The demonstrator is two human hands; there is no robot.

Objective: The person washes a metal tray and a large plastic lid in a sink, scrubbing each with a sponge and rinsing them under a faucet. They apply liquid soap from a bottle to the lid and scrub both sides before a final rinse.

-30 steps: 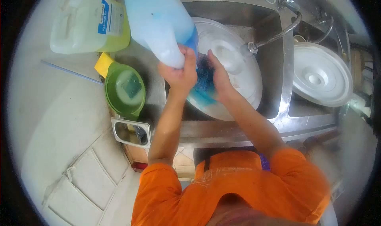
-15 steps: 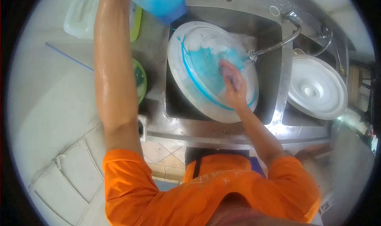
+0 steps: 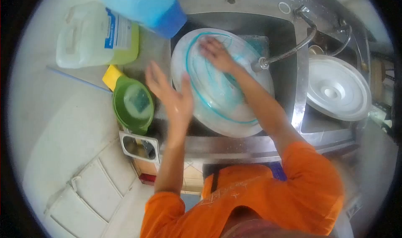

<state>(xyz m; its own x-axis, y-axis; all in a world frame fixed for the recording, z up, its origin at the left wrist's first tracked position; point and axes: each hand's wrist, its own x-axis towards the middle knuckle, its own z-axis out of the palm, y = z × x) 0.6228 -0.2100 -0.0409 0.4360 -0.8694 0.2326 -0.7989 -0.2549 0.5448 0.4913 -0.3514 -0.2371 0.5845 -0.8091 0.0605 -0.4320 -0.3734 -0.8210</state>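
The right hand (image 3: 215,54), fingers slightly spread, lies on the soapy white lid (image 3: 226,87) in the sink (image 3: 282,85). The left hand (image 3: 171,95) is open, fingers apart, holding nothing, near the green bowl (image 3: 134,104).

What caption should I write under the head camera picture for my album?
Right hand on a blue-streaked white lid in the sink, left hand open near a green bowl.
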